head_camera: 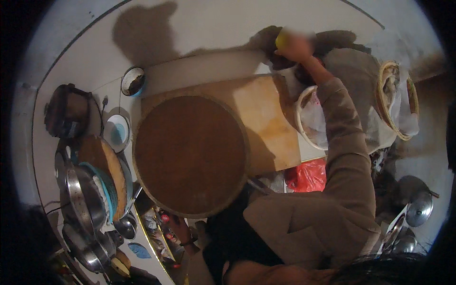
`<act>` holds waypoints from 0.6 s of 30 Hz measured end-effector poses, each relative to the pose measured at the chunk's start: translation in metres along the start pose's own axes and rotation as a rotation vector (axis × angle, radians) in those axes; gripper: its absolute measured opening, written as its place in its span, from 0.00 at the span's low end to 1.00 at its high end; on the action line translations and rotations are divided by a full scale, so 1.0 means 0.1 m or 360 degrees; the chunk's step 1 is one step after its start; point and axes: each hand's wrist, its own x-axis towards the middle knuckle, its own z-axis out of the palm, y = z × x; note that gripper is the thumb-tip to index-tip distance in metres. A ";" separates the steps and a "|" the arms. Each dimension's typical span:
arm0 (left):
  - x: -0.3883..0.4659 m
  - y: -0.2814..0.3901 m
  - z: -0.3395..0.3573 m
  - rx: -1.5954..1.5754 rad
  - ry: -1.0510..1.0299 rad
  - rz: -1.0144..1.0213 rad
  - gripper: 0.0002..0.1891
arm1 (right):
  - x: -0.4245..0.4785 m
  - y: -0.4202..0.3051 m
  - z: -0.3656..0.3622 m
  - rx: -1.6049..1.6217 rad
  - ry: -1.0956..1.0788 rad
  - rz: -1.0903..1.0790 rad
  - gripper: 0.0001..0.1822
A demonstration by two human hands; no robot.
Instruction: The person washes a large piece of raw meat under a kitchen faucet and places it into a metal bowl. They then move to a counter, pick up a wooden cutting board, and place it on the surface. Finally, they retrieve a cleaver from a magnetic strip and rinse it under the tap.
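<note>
My right hand [298,49] reaches out to the far side, close to the pale wall. Its fingers close around a small yellow object [281,40]; blur hides what it is. Low in front of me, my left hand [179,228] is at the near rim of a large round brown board or sieve [190,155]. Its fingers are dark and partly hidden, so I cannot tell whether they grip the rim. The round piece covers part of a rectangular wooden board [265,117] and reaches past its near edge.
A basket with a plastic liner [313,117] and another woven basket [383,99] stand right. A red plastic bag [308,174] lies below. Left are an enamel bowl [133,81], a plate [117,133], a rice cooker [69,110] and stacked metal pans [85,199].
</note>
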 end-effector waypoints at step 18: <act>0.00 0.00 -0.15 -0.0465 0.0044 -0.0225 0.16 | 0.17 -0.69 -0.96 -0.0053 -0.0755 0.0176 0.35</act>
